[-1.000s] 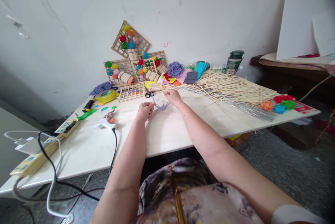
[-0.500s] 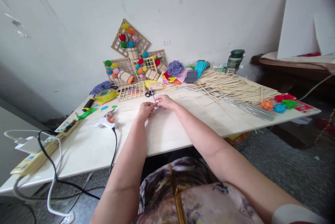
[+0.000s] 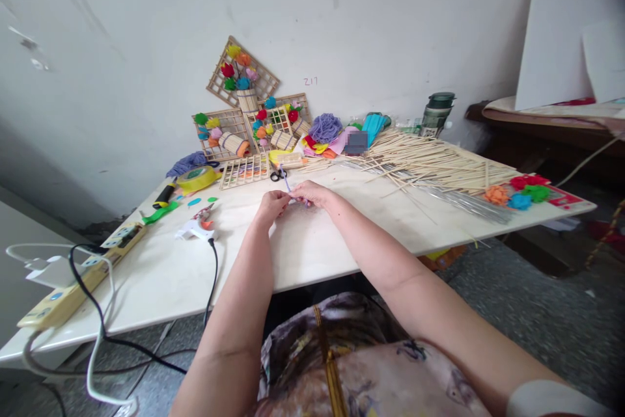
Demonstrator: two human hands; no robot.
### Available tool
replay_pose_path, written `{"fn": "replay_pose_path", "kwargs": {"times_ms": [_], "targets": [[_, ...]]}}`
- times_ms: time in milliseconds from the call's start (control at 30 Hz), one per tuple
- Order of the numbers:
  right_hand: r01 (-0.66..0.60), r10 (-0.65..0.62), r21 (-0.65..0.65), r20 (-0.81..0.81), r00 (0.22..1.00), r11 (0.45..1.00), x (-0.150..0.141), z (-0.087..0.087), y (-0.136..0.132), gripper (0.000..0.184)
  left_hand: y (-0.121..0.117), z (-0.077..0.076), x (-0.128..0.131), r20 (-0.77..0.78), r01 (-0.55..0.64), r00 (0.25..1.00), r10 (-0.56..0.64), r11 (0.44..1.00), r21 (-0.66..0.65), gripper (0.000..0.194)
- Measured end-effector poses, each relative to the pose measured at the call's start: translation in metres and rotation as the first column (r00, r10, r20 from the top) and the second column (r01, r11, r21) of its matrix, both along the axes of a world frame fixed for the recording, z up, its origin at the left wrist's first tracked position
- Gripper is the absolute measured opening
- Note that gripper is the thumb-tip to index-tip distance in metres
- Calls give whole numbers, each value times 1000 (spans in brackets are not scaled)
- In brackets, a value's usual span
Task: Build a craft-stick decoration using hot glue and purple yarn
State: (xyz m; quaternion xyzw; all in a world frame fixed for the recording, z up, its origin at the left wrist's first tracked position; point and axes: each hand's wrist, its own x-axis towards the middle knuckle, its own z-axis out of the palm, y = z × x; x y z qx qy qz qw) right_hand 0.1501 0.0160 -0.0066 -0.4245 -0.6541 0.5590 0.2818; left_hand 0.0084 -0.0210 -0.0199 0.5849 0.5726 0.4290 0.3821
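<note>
Both hands meet over the middle of the white table [image 3: 312, 241]. A strand of purple yarn [image 3: 285, 179] runs between them, one length reaching away from me past the fingertips. My left hand [image 3: 274, 205] pinches it from the left. On the other side, my right hand [image 3: 312, 194] has its fingers closed on the yarn, and a bit of purple shows below them. Just beyond the hands lie black-handled scissors [image 3: 278, 175] and a small stick lattice [image 3: 245, 171]. What the fingertips do with the strand is too small to make out.
At left are a glue gun [image 3: 198, 228] with its cord, a power strip [image 3: 83, 277], a box cutter [image 3: 165, 195] and yellow tape [image 3: 198, 178]. Stick lattices with felt flowers [image 3: 243, 72] lean on the wall. Loose sticks [image 3: 430, 160] and a purple yarn bundle [image 3: 327, 127] lie behind.
My right hand has shifted slightly right and lower, its fingers more curled. A bit of purple yarn now shows beneath it. My left hand stays nearly in place.
</note>
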Motion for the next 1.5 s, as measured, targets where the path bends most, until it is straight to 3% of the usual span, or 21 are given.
{"fn": "replay_pose_path", "kwargs": {"times_ms": [400, 633, 1033, 1200, 1367, 1500], "targets": [[135, -132, 160, -32, 991, 978, -5, -6, 2, 7, -3, 5, 0, -49, -46, 998, 45, 998, -33, 14], [92, -78, 184, -82, 994, 979, 0, -6, 4, 8, -3, 5, 0, -16, -43, 999, 43, 999, -7, 11], [19, -50, 284, 105, 993, 959, -2, -9, 7, 14, 0, 4, 1, -155, -145, 977, 144, 989, 5, 15], [23, -29, 168, 37, 999, 986, -3, -11, 7, 11, 1, 4, -2, -222, -180, 958, 181, 983, 27, 26], [168, -161, 150, -55, 985, 974, -4, -16, 11, 11, -1, 5, -6, -153, -101, 982, 109, 993, 60, 30], [272, -261, 69, -136, 956, 960, -4, -14, 12, 10, -4, 7, -5, -131, -49, 990, 49, 999, 9, 25]]}}
